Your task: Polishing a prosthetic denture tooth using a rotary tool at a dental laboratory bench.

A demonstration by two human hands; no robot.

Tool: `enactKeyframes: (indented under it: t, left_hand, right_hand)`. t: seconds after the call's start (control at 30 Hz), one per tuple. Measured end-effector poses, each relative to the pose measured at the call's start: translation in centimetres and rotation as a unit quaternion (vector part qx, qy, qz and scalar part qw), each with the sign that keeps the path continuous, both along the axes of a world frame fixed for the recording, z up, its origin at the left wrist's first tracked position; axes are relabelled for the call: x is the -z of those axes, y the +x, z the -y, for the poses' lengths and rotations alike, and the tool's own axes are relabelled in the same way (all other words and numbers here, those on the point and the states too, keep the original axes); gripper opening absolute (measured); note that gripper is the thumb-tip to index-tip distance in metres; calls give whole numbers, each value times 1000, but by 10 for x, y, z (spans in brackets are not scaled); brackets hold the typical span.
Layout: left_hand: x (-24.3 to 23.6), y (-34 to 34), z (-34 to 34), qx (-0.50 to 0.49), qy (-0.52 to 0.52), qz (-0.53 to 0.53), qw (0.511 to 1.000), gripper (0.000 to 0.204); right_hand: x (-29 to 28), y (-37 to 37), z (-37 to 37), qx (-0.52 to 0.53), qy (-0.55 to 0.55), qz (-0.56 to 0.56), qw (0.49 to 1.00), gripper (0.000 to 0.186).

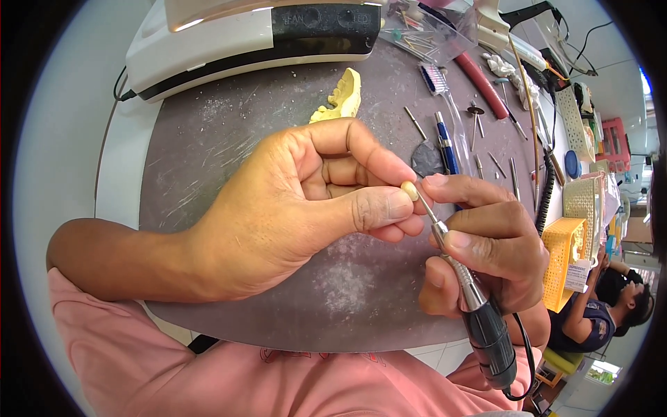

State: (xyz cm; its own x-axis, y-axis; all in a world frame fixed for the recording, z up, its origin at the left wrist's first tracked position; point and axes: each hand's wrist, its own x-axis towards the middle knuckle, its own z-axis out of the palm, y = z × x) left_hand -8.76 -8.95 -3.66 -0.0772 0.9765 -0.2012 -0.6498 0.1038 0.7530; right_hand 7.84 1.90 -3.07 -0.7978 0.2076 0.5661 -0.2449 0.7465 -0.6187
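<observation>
My left hand (271,205) pinches a small, cream-coloured dental crown (408,189) between thumb and index finger, over the middle of the table. In my right hand (500,233) is a dental handpiece (488,342), silver at the front and black at the back, gripped like a pen. Its thin bur (424,206) meets the crown, or comes very close to it; the fingertips make contact hard to judge. My right index fingertip is close beside the crown. Beyond my left hand lies a yellow plaster dental cast (344,99) with a row of teeth.
A white and black machine (229,55) occupies the far left. A toothbrush (451,104), blue pen-like tool (446,142), red rod (483,87) and several burs lie at right. Yellow baskets (561,267) line the right edge; another person (601,313) sits beyond. White dust (344,278) marks the dark tabletop (229,132).
</observation>
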Motion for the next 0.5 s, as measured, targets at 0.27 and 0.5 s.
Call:
enactKeyframes:
  t: [0.27,0.5]
  left_hand:
    - [1,-3,1,6,-8,0,1000,12]
    - [0,-1,0,6,2,4,1000,11]
  right_hand:
    - [1,-2,4,23,-4,13,1000,30]
    - [-2,0,4,19,9,21,1000,32]
